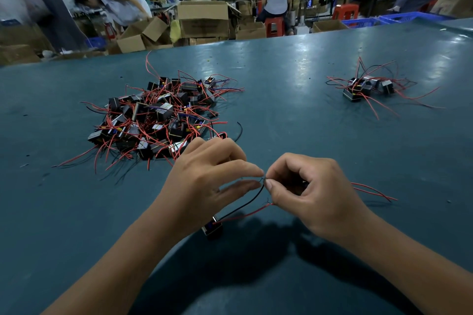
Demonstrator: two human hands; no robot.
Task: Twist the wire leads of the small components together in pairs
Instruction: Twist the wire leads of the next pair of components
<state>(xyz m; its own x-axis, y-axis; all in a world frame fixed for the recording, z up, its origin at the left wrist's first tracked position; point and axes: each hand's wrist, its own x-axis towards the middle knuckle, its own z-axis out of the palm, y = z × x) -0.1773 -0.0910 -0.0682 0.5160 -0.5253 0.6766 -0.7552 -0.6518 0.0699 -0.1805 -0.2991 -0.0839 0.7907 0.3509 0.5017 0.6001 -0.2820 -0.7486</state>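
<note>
Between the two hands, just above the bench (pixel 294 64), the bare tip of a black lead (pixel 252 199) is pinched from both sides. The left hand (pixel 204 176) holds it between thumb and forefinger, the other fingers loosely curled; the right hand (pixel 311 192) is closed round the same tip, its thumb and forefinger meeting those of the left hand. Whether a second lead is caught in the pinch cannot be told, as the tips are too small. Below the left hand a small component (pixel 212 228) lies on the bench, and the black lead and a red lead (pixel 245 215) rise from it; the red lead's free end stands just under the right hand's thumb and appears untouched. Beyond the right hand two more red wires (pixel 371 190) trail over the bench, seemingly from something hidden in that palm.

The step in hand is judged to be the joining of lead ends, with the twist barely begun. The next move calls for the bare strands to be kept side by side and rolled between the fingertips, without being frayed or pulled apart.

Ahead of the left hand a large pile (pixel 158 115) of components is heaped, and well beyond the right hand a small group (pixel 366 87) is set apart, perhaps those already done.
</note>
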